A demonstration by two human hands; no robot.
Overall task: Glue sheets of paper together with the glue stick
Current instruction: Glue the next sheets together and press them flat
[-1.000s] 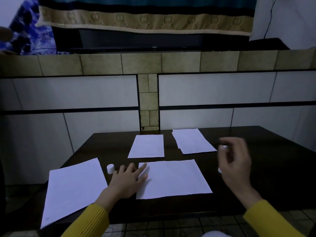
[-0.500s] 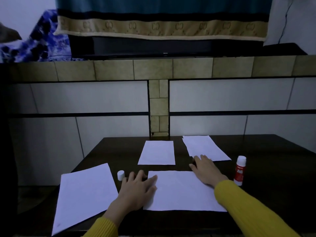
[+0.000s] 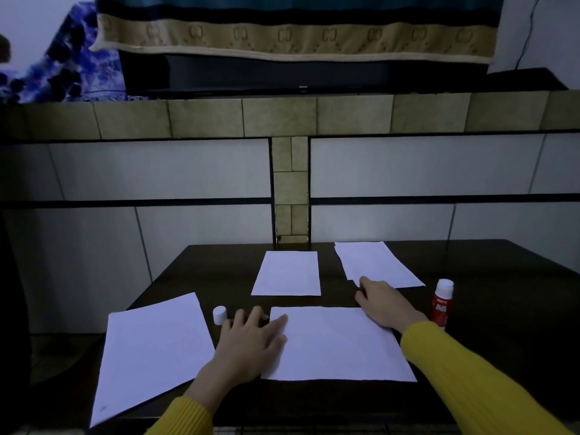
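Note:
A white sheet [image 3: 339, 343] lies in front of me on the dark table [image 3: 502, 324]. My left hand [image 3: 251, 340] rests flat on its left edge, fingers spread. My right hand [image 3: 384, 301] lies at the sheet's far right corner, fingertips touching the near edge of the far right paper stack [image 3: 376, 262]. The red glue stick [image 3: 441, 304] stands upright, uncapped, just right of my right wrist. Its white cap [image 3: 219, 314] sits beside my left hand's fingers. Another sheet [image 3: 287, 273] lies at the far middle, and one more [image 3: 150, 350] at the left.
A tiled wall [image 3: 188, 171] rises right behind the table's far edge, with a ledge carrying a dark screen [image 3: 282, 73] under a patterned cloth. The table's right part is bare dark wood. The left sheet overhangs the table's near left corner.
A second ago my right hand held the glue stick in the air. It set the stick down upright at the right, then reached to the far right stack's near edge. Left hand stayed.

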